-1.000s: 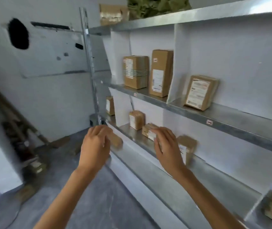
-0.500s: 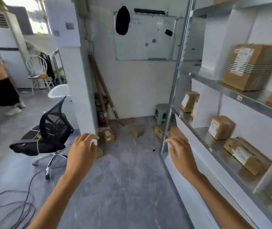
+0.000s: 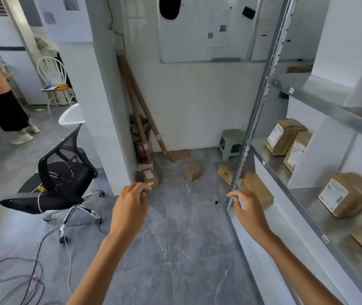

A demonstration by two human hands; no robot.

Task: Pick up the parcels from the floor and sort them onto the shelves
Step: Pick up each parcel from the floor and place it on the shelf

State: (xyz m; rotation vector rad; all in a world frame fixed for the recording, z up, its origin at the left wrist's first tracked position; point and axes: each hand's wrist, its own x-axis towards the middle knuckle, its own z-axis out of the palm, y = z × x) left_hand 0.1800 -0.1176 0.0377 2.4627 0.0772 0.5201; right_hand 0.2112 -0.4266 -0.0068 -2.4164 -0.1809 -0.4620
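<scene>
Brown cardboard parcels lie on the grey floor ahead: one with a label (image 3: pixel 149 177) at the pillar's foot, a small one (image 3: pixel 193 171) in the middle, a tilted one (image 3: pixel 226 173) by the shelf post, and a larger one (image 3: pixel 257 191) behind that post. My left hand (image 3: pixel 130 208) and my right hand (image 3: pixel 248 213) are held out in front of me at about waist height, fingers loosely curled, holding nothing. The metal shelves (image 3: pixel 285 175) on the right carry several labelled parcels, among them one (image 3: pixel 283 136) at the far end and one (image 3: pixel 347 193) nearer.
A black office chair (image 3: pixel 62 179) stands at the left with cables (image 3: pixel 19 274) on the floor. A white pillar (image 3: pixel 107 106), leaning cardboard tubes (image 3: pixel 140 111) and a green stool (image 3: pixel 230 143) fill the corner. Another person's legs (image 3: pixel 10 115) are at far left.
My view has swung left from the shelf toward the floor and corner. Both hands came off the shelf parcels and now hang free, empty, in front of me.
</scene>
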